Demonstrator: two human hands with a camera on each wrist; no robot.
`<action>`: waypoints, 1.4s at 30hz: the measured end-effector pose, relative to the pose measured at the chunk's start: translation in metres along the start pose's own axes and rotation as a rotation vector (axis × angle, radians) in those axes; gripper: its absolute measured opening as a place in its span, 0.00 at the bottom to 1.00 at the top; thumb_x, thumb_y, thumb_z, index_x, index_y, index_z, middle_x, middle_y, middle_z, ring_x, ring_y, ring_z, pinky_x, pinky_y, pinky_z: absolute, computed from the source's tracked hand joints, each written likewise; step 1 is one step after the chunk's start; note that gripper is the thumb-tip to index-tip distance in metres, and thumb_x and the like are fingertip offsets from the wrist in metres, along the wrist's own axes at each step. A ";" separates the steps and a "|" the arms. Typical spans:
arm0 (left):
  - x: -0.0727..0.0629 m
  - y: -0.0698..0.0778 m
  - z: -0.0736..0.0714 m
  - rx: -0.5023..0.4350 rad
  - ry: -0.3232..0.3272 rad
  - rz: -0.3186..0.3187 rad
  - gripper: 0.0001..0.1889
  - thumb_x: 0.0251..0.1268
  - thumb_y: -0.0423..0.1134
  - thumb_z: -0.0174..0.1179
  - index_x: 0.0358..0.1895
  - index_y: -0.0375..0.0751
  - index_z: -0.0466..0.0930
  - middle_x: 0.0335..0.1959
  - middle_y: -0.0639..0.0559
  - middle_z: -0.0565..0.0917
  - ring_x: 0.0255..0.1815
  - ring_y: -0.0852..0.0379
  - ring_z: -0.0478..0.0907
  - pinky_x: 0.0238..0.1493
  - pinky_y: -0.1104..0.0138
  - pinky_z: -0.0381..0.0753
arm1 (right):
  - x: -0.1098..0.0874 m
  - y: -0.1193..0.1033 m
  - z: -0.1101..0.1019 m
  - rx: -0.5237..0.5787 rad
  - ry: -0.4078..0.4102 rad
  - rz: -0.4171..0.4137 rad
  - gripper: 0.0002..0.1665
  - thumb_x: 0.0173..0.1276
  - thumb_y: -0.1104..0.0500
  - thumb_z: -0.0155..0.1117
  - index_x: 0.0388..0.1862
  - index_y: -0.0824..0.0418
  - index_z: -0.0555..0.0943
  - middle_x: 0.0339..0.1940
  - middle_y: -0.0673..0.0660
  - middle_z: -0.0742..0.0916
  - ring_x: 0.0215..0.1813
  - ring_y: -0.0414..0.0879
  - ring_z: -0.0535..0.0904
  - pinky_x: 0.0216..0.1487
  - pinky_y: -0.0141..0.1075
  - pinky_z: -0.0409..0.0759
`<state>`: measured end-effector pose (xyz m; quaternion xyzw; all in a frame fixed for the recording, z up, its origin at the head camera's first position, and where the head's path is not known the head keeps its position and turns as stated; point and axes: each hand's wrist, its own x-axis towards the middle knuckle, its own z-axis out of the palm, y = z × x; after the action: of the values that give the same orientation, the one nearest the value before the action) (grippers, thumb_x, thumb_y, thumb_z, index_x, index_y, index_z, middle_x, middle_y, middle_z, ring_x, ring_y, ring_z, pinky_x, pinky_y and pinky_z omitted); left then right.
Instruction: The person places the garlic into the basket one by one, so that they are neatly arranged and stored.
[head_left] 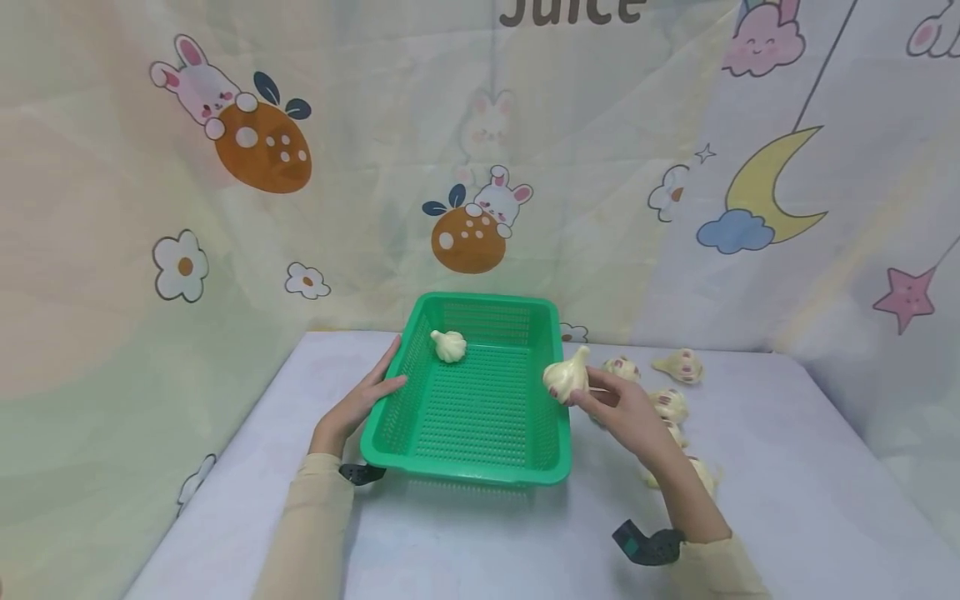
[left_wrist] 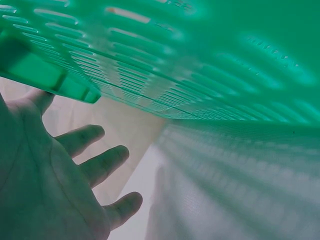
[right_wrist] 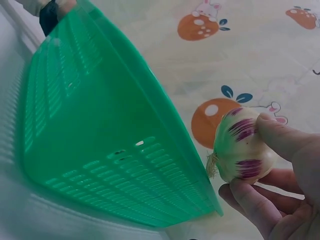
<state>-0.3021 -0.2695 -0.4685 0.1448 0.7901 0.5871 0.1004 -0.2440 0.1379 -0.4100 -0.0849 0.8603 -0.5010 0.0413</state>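
A green plastic basket (head_left: 472, 474) with slotted walls stands on the table, one garlic bulb (head_left: 450, 347) inside at its back left. My left hand (head_left: 358, 408) holds the basket's left rim, thumb over the edge. In the left wrist view several fingers (left_wrist: 107, 165) spread straight beside the slotted wall. My right hand (head_left: 626, 408) pinches another garlic bulb (head_left: 567, 379) between thumb and fingertips, close by the basket's right rim. The right wrist view shows purple streaks on this held bulb (right_wrist: 245, 145), its roots toward the basket.
Several more garlic bulbs (head_left: 682, 367) lie on the white table (head_left: 787, 467) to the right, some partly hidden behind the right hand and forearm. A printed cloth (head_left: 360, 208) with cartoon pictures hangs behind the table. Both wrists wear black straps (head_left: 648, 546).
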 end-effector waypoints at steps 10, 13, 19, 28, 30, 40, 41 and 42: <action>0.001 0.000 0.000 -0.011 0.002 -0.002 0.37 0.73 0.48 0.45 0.75 0.70 0.32 0.78 0.63 0.33 0.78 0.49 0.28 0.71 0.37 0.37 | 0.021 -0.018 0.004 -0.083 0.000 -0.018 0.46 0.57 0.34 0.65 0.69 0.55 0.68 0.67 0.58 0.75 0.62 0.56 0.76 0.56 0.51 0.78; 0.001 -0.001 -0.001 -0.023 -0.006 0.003 0.37 0.72 0.49 0.46 0.75 0.71 0.32 0.78 0.62 0.33 0.78 0.49 0.28 0.71 0.38 0.37 | 0.031 -0.026 0.007 -0.097 -0.019 -0.024 0.45 0.58 0.34 0.64 0.69 0.54 0.68 0.70 0.57 0.71 0.63 0.55 0.76 0.58 0.52 0.76; 0.001 -0.002 -0.003 -0.043 -0.008 0.000 0.37 0.73 0.48 0.45 0.76 0.68 0.32 0.78 0.62 0.33 0.78 0.49 0.28 0.71 0.39 0.37 | 0.061 -0.039 0.018 -0.093 -0.063 -0.043 0.43 0.60 0.37 0.65 0.69 0.55 0.68 0.68 0.58 0.73 0.63 0.53 0.76 0.57 0.51 0.77; 0.002 0.000 0.000 -0.066 -0.023 0.005 0.38 0.73 0.48 0.45 0.76 0.67 0.31 0.78 0.63 0.32 0.78 0.50 0.28 0.72 0.39 0.37 | 0.101 -0.052 0.034 -0.073 -0.090 -0.020 0.38 0.60 0.47 0.69 0.68 0.56 0.70 0.67 0.58 0.74 0.63 0.55 0.75 0.60 0.51 0.75; 0.002 0.000 -0.001 -0.063 -0.022 0.006 0.37 0.73 0.47 0.45 0.76 0.67 0.31 0.78 0.63 0.32 0.78 0.50 0.28 0.72 0.39 0.37 | 0.109 -0.051 0.039 -0.078 -0.089 -0.031 0.37 0.61 0.50 0.69 0.68 0.57 0.70 0.68 0.58 0.74 0.63 0.56 0.76 0.60 0.50 0.75; -0.003 0.011 0.001 -0.076 -0.032 -0.009 0.36 0.74 0.44 0.43 0.75 0.72 0.32 0.78 0.60 0.31 0.78 0.49 0.27 0.71 0.39 0.37 | 0.140 -0.038 0.062 -0.092 -0.015 0.005 0.35 0.60 0.55 0.70 0.66 0.61 0.72 0.66 0.61 0.76 0.62 0.56 0.76 0.60 0.48 0.75; -0.002 0.007 0.001 -0.071 -0.027 -0.007 0.36 0.74 0.44 0.43 0.74 0.74 0.32 0.78 0.62 0.31 0.78 0.49 0.27 0.72 0.39 0.37 | 0.142 -0.036 0.064 -0.101 0.001 0.017 0.35 0.60 0.54 0.70 0.66 0.61 0.72 0.65 0.61 0.76 0.62 0.56 0.76 0.60 0.48 0.75; 0.000 0.003 0.001 -0.069 -0.022 -0.005 0.36 0.74 0.44 0.43 0.74 0.76 0.33 0.77 0.63 0.31 0.78 0.50 0.27 0.72 0.39 0.37 | 0.145 -0.035 0.066 -0.108 0.018 0.031 0.35 0.60 0.54 0.70 0.66 0.61 0.72 0.65 0.61 0.77 0.62 0.56 0.76 0.60 0.48 0.75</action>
<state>-0.3011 -0.2678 -0.4655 0.1458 0.7685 0.6121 0.1156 -0.3722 0.0370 -0.4102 -0.0691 0.8876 -0.4539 0.0370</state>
